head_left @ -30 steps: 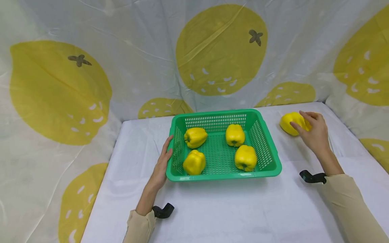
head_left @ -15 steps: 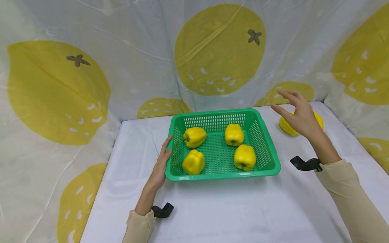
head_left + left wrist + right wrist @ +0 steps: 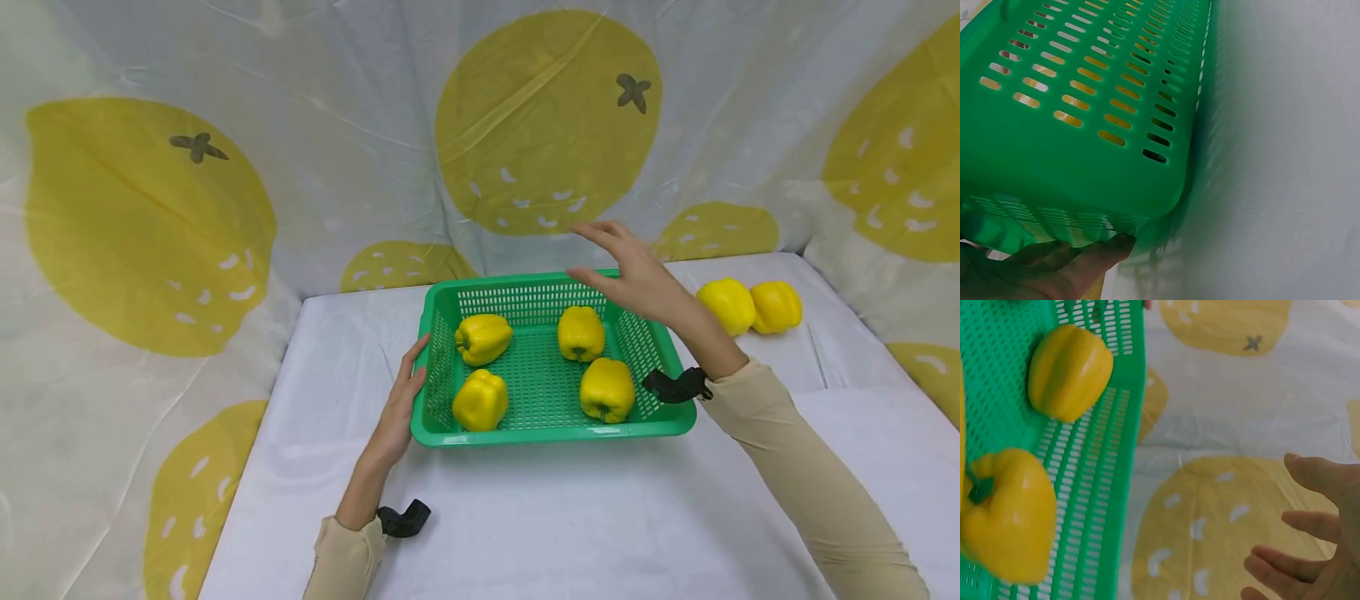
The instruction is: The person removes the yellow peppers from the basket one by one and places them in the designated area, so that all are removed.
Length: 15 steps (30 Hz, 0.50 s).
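Note:
A green plastic basket stands on the table with several yellow bell peppers inside, among them one at the back left and one at the front right. Against its left side rests my left hand; the left wrist view shows the fingers touching the outside of the slotted wall. My right hand hovers over the basket's back right edge, fingers spread, holding nothing. In the right wrist view the same hand is apart from the basket rim.
Two more yellow bell peppers, one nearer and one farther right, lie side by side right of the basket. A white cloth covers the table. Behind hangs a curtain printed with big lemons.
My right hand has moved left from the peppers on the right to above the basket, uncovering both peppers there. My left hand and the basket stay in place.

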{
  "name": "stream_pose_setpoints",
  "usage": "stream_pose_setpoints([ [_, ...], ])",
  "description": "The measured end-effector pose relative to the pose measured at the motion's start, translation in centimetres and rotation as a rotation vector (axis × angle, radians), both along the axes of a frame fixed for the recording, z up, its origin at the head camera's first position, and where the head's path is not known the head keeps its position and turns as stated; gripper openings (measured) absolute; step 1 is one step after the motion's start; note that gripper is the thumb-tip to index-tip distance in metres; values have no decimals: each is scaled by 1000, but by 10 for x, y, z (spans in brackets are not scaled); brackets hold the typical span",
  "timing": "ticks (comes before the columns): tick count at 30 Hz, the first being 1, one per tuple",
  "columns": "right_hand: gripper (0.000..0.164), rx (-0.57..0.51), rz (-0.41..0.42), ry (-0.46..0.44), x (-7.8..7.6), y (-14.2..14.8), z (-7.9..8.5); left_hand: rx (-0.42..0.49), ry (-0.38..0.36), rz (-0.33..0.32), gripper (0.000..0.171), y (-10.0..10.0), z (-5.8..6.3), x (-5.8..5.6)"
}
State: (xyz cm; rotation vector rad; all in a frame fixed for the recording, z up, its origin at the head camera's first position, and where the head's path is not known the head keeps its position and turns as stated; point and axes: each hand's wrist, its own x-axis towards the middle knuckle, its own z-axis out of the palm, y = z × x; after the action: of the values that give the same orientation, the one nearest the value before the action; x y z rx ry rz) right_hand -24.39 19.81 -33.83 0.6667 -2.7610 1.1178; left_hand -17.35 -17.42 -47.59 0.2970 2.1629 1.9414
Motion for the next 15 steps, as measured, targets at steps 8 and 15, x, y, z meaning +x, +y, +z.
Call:
stream_pose_setpoints([
  [8,67,57,173,-52,-20,-50,-10,-2,8,1,50,0,-1,-1],
  [15,69,96,268,-80,-35,-76,-24,6,14,4,50,0,-1,0],
])
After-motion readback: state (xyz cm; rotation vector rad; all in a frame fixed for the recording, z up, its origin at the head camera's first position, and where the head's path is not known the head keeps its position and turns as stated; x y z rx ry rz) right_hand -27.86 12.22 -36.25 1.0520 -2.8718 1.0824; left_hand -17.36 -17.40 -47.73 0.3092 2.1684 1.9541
